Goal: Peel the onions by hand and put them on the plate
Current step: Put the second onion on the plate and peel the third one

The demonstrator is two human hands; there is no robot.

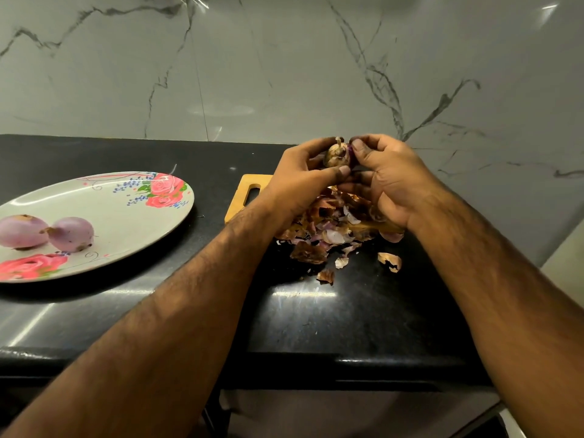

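Brown-skinned onion [337, 155], stem upward, held above the peel heap [331, 222]: fingers of your left hand [300, 178] cup its left side, while those of your right hand [392, 181] pinch skin on its right.

The head-worn camera looks forward and down from above the near edge of the glossy black stone counter [347, 317]. It faces the grey marble-veined wall [284, 74] that rises behind the counter's far edge. It sits close: both bare forearms run up from the lower corners. The left hand [303, 175] and right hand [392, 184] meet round a small brown-skinned onion [336, 154] just right of centre, near the far edge. The oval rose-patterned plate [126, 222] toward the counter's left end is cut by the frame's left side.
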